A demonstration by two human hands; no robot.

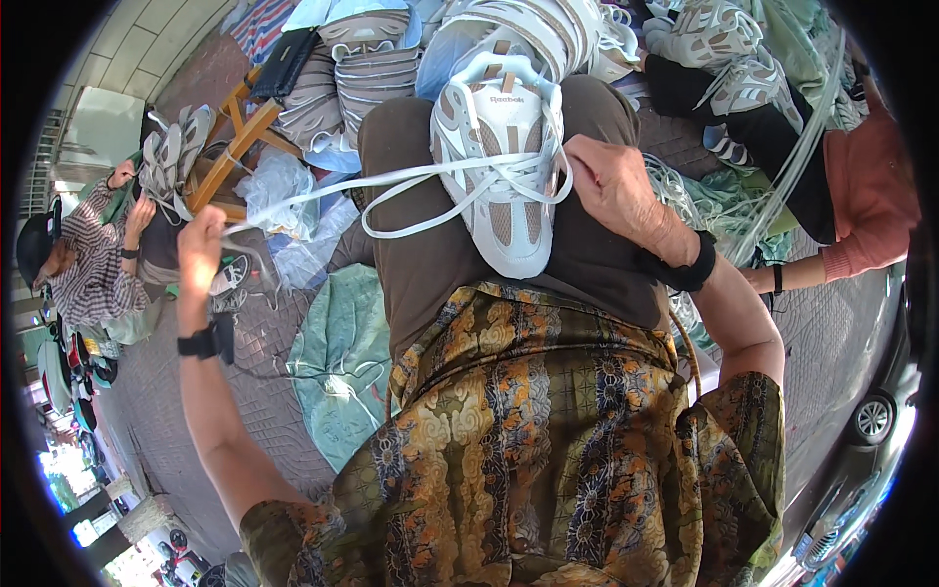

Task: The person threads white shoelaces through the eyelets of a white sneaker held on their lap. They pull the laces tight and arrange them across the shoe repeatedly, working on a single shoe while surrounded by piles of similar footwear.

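A white and taupe sneaker (507, 230) lies across my brown-trousered thighs, its toe toward me. White shoelace (367, 182) runs through its eyelets and stretches left in a long strand. My left hand (201, 249), out to the left, is closed on that strand; motion blurs it slightly. A wide loop of lace hangs over the shoe's left side. Close against the shoe's right edge is my right hand (621, 191), fingers curled at a smaller lace loop. Its fingertips are partly hidden, though it appears to pinch the lace.
Stacked sneakers and shoe parts (377, 83) lie beyond my knees, beside a wooden stool (240, 137). A green bag (337, 362) and clear plastic (284, 210) lie left. Bundled white laces (675, 186) are at right. A person (88, 254) handles shoes at left; another person's pink sleeve (871, 196) shows right.
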